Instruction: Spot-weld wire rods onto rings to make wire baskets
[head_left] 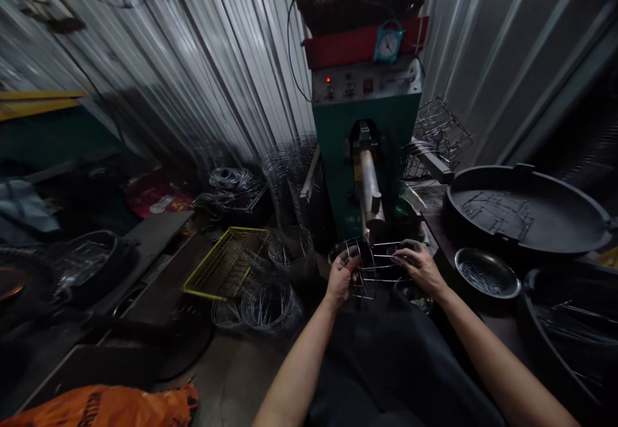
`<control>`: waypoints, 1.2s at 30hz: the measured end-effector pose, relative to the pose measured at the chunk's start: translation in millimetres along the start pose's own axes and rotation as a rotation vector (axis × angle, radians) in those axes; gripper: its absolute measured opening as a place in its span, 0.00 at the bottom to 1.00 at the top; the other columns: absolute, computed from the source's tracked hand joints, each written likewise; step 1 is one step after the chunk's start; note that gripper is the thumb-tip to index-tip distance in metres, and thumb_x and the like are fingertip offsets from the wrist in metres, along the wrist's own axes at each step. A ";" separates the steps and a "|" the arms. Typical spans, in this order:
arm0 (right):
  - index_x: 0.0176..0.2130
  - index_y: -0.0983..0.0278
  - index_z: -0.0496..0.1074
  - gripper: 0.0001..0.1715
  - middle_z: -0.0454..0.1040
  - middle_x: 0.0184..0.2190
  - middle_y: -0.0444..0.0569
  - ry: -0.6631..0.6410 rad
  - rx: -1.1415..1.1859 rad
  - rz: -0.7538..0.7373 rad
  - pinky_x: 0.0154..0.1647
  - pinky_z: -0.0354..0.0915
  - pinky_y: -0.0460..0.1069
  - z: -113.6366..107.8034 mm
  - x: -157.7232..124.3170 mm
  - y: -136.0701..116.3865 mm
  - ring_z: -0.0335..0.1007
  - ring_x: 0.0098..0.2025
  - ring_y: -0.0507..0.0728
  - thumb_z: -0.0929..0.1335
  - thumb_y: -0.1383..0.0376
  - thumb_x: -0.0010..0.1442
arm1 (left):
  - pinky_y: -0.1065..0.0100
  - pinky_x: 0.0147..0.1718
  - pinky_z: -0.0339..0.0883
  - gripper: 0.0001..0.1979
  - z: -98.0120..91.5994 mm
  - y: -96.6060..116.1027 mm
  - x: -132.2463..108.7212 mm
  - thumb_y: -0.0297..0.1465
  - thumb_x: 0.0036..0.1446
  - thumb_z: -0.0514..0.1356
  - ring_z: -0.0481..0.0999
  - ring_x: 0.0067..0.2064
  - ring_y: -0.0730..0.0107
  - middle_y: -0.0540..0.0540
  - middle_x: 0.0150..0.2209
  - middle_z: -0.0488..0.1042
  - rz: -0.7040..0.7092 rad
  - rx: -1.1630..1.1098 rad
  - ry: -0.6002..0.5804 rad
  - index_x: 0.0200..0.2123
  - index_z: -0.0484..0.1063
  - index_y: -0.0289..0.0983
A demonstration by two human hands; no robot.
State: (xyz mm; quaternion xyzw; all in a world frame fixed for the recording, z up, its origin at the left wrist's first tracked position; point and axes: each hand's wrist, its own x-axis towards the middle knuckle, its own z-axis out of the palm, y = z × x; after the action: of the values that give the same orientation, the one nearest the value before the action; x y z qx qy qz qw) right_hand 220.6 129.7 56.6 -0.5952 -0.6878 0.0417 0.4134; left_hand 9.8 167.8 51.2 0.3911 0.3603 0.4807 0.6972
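My left hand (342, 275) is closed around the left end of a small wire frame (367, 279) made of thin metal rods. Fingers bent in a pinch, my right hand (419, 267) holds a thin metal wire (385, 256) at the frame's right side. Whether that wire is joined to the frame I cannot tell. Just above the frame hangs the tip of a thick metal electrode arm (371, 189), which juts from a green welding machine (333, 150). A red lamp glows on the machine's panel.
Right of me stand a large black pan (545, 214) with wire pieces, a round metal dish (487, 274) of short rods and a dark tub (570, 324). A yellow wire basket (212, 272) and wire coils (270, 304) stand left. An orange bag (120, 406) lies front left.
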 end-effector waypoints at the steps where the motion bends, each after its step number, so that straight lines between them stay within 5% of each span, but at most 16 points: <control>1: 0.30 0.58 0.73 0.13 0.66 0.41 0.50 -0.002 0.003 -0.005 0.46 0.60 0.55 1.2 -0.4 -0.8 0.60 0.45 0.59 0.63 0.55 0.54 | 0.78 0.13 0.45 0.25 0.3 0.5 -0.1 0.38 0.39 0.65 0.53 0.15 0.87 0.55 0.21 0.65 -0.002 0.001 0.017 0.42 0.67 0.36; 13: 0.31 0.57 0.72 0.09 0.68 0.42 0.48 -0.137 0.059 -0.033 0.46 0.60 0.58 2.2 10.3 -16.0 0.57 0.47 0.60 0.63 0.59 0.54 | 0.79 0.13 0.45 0.21 0.1 0.8 -4.6 0.34 0.41 0.64 0.54 0.15 0.88 0.55 0.21 0.64 -0.004 -0.027 0.042 0.41 0.67 0.35; 36: 0.29 0.60 0.72 0.12 0.69 0.43 0.49 -0.231 0.065 0.012 0.49 0.58 0.57 -2.5 37.8 4.9 0.59 0.48 0.60 0.63 0.56 0.52 | 0.79 0.12 0.44 0.24 6.1 0.7 18.2 0.34 0.35 0.66 0.57 0.17 0.86 0.54 0.22 0.65 -0.027 -0.124 0.065 0.39 0.68 0.34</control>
State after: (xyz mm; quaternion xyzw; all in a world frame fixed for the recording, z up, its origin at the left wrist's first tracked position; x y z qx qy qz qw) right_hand 227.9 162.4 75.2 -0.5767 -0.7255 0.1348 0.3505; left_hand 20.0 184.1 52.2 0.3267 0.3576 0.5051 0.7143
